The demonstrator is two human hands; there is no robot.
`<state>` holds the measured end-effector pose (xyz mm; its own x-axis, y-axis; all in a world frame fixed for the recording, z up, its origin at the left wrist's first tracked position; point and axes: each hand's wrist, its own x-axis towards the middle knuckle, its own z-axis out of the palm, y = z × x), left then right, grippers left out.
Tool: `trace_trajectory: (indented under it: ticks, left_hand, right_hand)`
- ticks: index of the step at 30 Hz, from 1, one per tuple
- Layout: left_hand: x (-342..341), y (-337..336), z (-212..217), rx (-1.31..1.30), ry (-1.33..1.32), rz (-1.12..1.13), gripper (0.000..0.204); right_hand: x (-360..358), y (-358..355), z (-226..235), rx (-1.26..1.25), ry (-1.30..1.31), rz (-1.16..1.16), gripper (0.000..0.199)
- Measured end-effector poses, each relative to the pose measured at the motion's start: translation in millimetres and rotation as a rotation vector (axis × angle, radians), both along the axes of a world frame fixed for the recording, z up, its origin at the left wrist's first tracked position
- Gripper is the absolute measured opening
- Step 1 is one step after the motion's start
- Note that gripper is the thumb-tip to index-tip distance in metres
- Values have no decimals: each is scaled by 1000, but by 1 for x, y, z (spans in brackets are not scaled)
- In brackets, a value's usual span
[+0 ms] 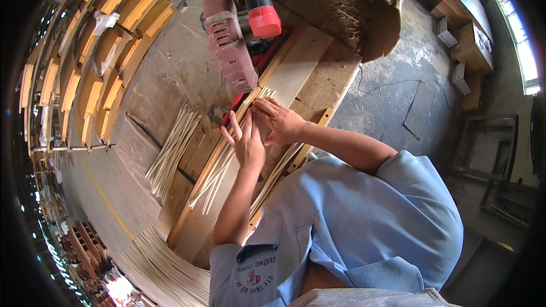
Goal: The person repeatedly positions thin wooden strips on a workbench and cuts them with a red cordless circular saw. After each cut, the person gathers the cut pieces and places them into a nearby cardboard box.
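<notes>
My left hand [248, 146] lies over a bunch of thin pale wooden sticks [214, 186], its fingers stretched and spread. Beside it, my right hand [282, 121] reaches across with extended fingers touching the sticks near their far ends, the thumb apart from them. The sticks run slantwise along a flat pale board [307, 57], against a raised wooden strip [186, 216] on its left side. What lies under both palms is hidden. More sticks [278, 175] lie by my right forearm, close to my shirt.
A dusty pink, slotted power-tool housing [230, 45] and a red-and-black cylinder [260, 5] stand just beyond my hands. Loose sticks [172, 150] lie left, a larger bundle [168, 267] lower left. A cardboard box [378, 5] is at the back; a rack [99, 148] holds curved wooden parts.
</notes>
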<state>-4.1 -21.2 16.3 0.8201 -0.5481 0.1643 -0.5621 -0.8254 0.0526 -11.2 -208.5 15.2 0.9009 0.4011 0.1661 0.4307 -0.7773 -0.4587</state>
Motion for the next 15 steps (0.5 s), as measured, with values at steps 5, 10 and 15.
trace_trajectory:
  ticks: [5, 10, 15]
  left_hand:
    - [-34, -7, -8, -52, -5, 63, 48]
    - [-42, -5, -8, -132, 14, 65, 52]
    - [-47, -6, -8, -94, 33, 84, 53]
  right_hand:
    - [-1, 0, -3, 23, -10, -25, 110]
    - [0, -1, -3, -47, 33, -9, 110]
    - [2, -1, 0, -51, 53, 7, 113]
